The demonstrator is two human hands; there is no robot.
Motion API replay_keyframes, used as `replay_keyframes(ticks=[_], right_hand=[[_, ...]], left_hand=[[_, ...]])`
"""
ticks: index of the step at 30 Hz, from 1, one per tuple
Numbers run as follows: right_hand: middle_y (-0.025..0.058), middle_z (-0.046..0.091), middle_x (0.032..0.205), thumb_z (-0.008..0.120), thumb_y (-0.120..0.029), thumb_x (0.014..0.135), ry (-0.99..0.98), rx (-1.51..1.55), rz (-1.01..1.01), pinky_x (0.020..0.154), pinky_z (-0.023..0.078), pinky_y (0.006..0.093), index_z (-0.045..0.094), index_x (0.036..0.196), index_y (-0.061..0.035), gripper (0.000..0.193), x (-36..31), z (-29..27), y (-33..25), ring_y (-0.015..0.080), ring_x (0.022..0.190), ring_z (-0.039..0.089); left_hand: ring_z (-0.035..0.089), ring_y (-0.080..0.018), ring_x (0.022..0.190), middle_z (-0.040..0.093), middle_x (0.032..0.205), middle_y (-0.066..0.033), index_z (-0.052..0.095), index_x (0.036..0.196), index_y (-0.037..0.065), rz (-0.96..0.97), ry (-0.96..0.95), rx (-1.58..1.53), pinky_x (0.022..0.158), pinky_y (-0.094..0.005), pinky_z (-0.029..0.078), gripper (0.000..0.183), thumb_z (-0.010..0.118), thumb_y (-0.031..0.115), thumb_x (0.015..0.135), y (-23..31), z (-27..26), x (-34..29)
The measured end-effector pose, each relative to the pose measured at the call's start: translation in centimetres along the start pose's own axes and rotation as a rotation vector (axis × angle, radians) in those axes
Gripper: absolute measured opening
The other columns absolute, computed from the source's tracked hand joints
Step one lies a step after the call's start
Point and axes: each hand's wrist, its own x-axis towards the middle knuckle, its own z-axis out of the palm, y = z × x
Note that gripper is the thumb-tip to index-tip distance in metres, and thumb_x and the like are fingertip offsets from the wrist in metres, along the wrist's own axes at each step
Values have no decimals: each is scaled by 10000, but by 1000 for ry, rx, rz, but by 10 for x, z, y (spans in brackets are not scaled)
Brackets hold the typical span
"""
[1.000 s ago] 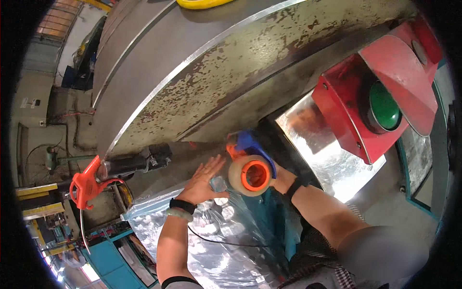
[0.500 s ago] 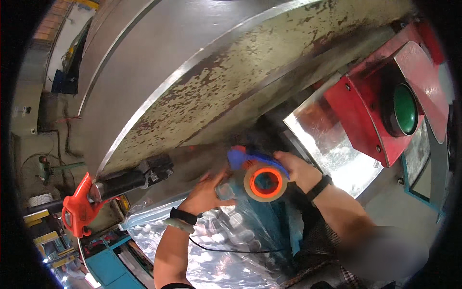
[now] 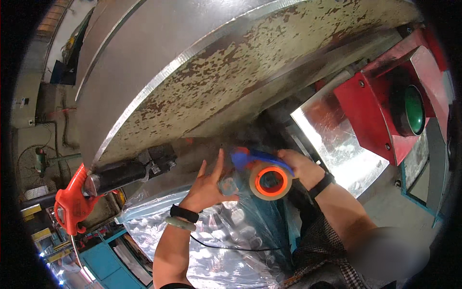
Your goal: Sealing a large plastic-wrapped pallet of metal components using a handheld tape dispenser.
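Observation:
My right hand (image 3: 302, 167) is closed round the blue handle of a tape dispenser (image 3: 262, 157). A wide tape roll (image 3: 254, 187) with an orange hub sits on the dispenser. Left of it, my left hand (image 3: 208, 189) is open, fingers spread and pointing away, with the thumb apart. Close by its thumb is a small clear piece (image 3: 228, 185); whether the hand touches it, I cannot tell. Below both hands lies a large clear plastic bag (image 3: 211, 236) filled with many small translucent pieces.
A big metal machine body (image 3: 207, 91) with worn, flaking paint arches over the far side. An orange air gun (image 3: 74, 202) hangs at the left beside a black bar (image 3: 120, 178). To the right are a shiny metal chute (image 3: 337, 139) and a red housing (image 3: 370, 115) with a green button.
My left hand has opened, its fingers stretching up and apart. The dispenser in my right hand has shifted slightly right, and the view has moved a little.

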Motion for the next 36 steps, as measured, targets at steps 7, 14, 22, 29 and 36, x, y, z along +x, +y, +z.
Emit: replay_keyframes(ticks=[7, 14, 22, 29, 36], right_hand=[[164, 632, 947, 415, -23, 876, 119, -219, 13, 698, 577, 351, 543, 1104, 44, 270, -1, 7, 1, 230, 771, 657], [150, 632, 898, 439, -9, 862, -7, -352, -54, 679, 576, 348, 555, 1060, 42, 235, 7, -20, 9, 219, 748, 658], [154, 615, 902, 429, 39, 842, 115, -451, -170, 682, 578, 382, 557, 1025, 37, 223, -13, -8, 11, 238, 773, 650], [157, 644, 938, 505, -46, 837, 95, -442, -429, 794, 539, 384, 599, 1032, 35, 231, -55, -22, 22, 270, 851, 644], [216, 580, 1091, 507, -36, 820, 41, -106, -322, 852, 543, 411, 464, 1178, 60, 373, -147, -6, 4, 299, 953, 634]], left_hand=[[485, -320, 1232, 573, 1239, -180, 65, 1471, 111, 50, 78, 13, 1154, -478, 100, 1214, 801, 537, 605, -6, 7, 0], [440, -360, 1252, 607, 1159, -196, 568, 1198, 44, 31, 22, 54, 1155, -451, 135, 880, 742, 655, 589, -6, 5, 2], [518, -328, 1110, 640, 1091, -168, 581, 1169, 43, 19, 58, 124, 1160, -429, 116, 805, 738, 617, 627, -8, 7, -1], [295, -407, 1340, 592, 1220, -144, 524, 1265, 110, -20, 20, -3, 1147, -440, 175, 854, 822, 528, 583, 3, 0, 0], [473, -314, 1167, 621, 1166, -97, 512, 1268, 179, -14, 45, -26, 1152, -470, 126, 727, 786, 471, 661, 8, 5, -2]])
